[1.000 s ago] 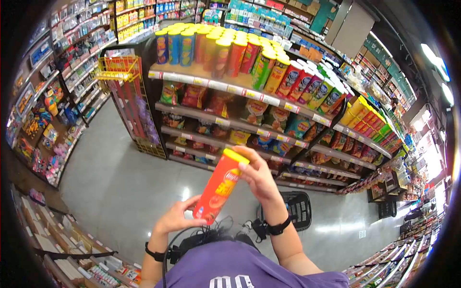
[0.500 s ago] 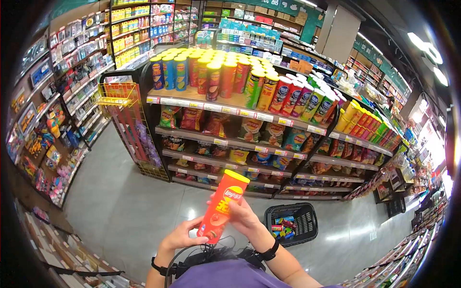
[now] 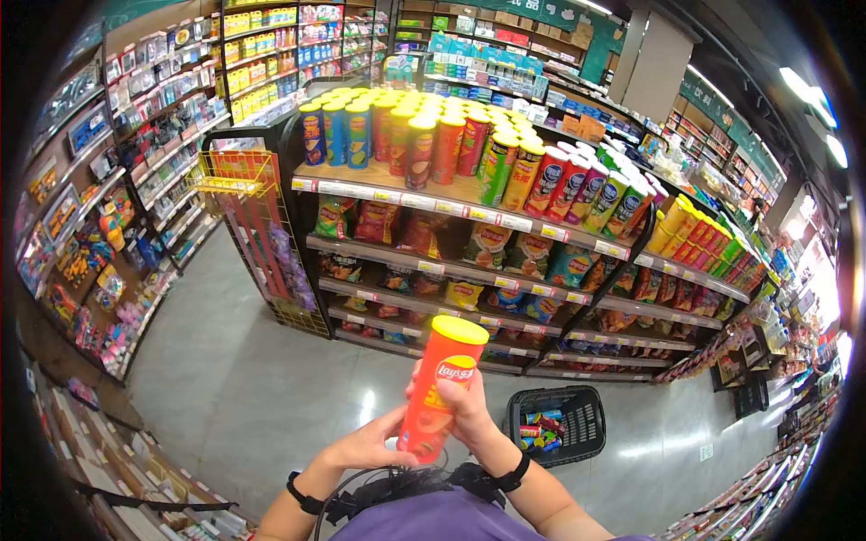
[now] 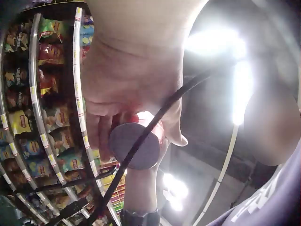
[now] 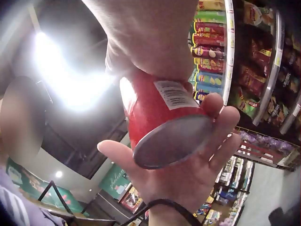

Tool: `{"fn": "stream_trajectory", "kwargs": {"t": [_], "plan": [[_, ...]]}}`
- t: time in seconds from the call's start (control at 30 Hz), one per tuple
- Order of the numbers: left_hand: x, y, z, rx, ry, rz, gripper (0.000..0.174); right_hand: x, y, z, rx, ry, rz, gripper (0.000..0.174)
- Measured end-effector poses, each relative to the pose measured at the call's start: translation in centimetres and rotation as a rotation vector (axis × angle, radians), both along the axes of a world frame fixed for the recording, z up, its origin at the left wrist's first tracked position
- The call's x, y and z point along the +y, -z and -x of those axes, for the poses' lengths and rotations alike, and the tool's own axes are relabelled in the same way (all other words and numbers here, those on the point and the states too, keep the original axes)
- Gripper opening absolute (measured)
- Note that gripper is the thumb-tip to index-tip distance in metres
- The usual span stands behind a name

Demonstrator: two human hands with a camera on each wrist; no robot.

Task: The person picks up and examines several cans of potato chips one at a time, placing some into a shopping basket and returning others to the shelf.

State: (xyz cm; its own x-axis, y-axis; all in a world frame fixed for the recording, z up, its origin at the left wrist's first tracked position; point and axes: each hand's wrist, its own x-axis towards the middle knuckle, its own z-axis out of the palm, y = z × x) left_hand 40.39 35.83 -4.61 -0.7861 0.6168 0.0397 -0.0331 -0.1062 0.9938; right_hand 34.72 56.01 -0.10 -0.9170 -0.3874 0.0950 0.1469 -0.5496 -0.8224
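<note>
A red Lay's chip can [image 3: 424, 422] with a yellow lid stands tilted in front of the purple shirt, label towards the head camera. My right hand [image 3: 471, 417] grips its middle, thumb across the label and fingers behind. Low on the same can, my left hand [image 3: 365, 444] holds the bottom end between thumb and fingers. The left wrist view shows the can's round metal base [image 4: 124, 141] between thumb and fingers, crossed by a black cable [image 4: 164, 107]. In the right wrist view a barcode [image 5: 176, 95] faces the camera above the base.
A black basket [image 3: 591, 424] with several cans [image 3: 541, 433] in it sits on the floor to the right. Ahead, a shelf unit [image 3: 433, 206] carries rows of chip cans on top and chip bags below. A yellow wire rack [image 3: 233, 180] hangs at its left end.
The right hand has come down from the lid to the can's middle, and the can is lower in view and more upright. The basket, partly hidden before, now shows fully.
</note>
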Motion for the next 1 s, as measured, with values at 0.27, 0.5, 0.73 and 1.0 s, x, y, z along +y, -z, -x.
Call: {"fn": "stream_trajectory", "kwargs": {"t": [0.27,0.5,0.73,1.0], "plan": [[0.2,-1.5,1.8,0.069,-0.025,0.177,0.09,-0.4,-0.7,1.6,0.029,-0.09,-0.128,0.064],[-0.7,-1.6,5.7,0.154,-0.012,0.283,0.089,0.6,-1.1,6.3,0.005,-0.173,-0.085,0.066],[-4.2,-8.5,17.0,0.579,0.015,0.646,0.067,3.9,-1.6,14.3,0.049,-0.059,-0.036,0.064],[-1.8,-20.3,34.1,1.026,-0.241,0.765,0.03,10.5,-0.9,24.3,0.069,0.063,-0.009,0.059]]}}
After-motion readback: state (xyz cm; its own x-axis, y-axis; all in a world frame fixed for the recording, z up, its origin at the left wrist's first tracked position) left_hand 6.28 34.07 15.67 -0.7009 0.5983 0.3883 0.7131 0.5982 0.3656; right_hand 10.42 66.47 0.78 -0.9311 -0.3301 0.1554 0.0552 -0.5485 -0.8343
